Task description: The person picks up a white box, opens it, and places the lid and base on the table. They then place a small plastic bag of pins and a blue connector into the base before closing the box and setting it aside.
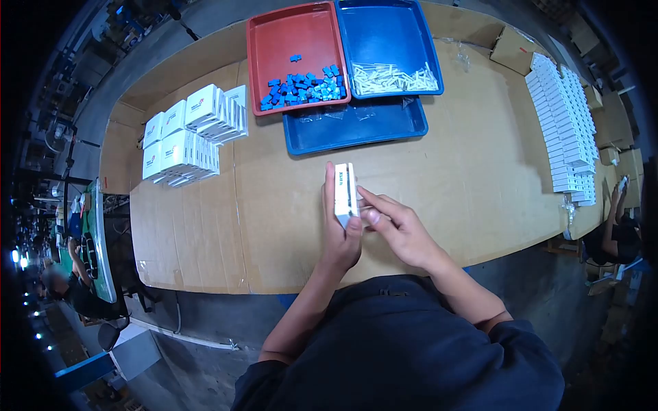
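Observation:
A small white box (pixel 345 188) with dark print on its narrow face stands upright in my left hand (pixel 340 240). The fingers lie along its left side and the thumb presses near its lower end. A dark line runs lengthwise down the box's right part. My right hand (pixel 404 236) is at the right of the box. Its index fingertip touches or nearly touches the box's right edge, while the thumb is held apart from that finger. The other right fingers are partly hidden behind the thumb. Both hands are above the cardboard-covered table (pixel 288 205), near its front edge.
A red tray (pixel 295 34) holds blue pieces (pixel 301 89); a blue tray (pixel 387 34) holds thin white pieces (pixel 394 79). Another blue tray (pixel 356 130) sits partly beneath them. White boxes are stacked at left (pixel 181 140) and right (pixel 562 127). Other people work at both sides.

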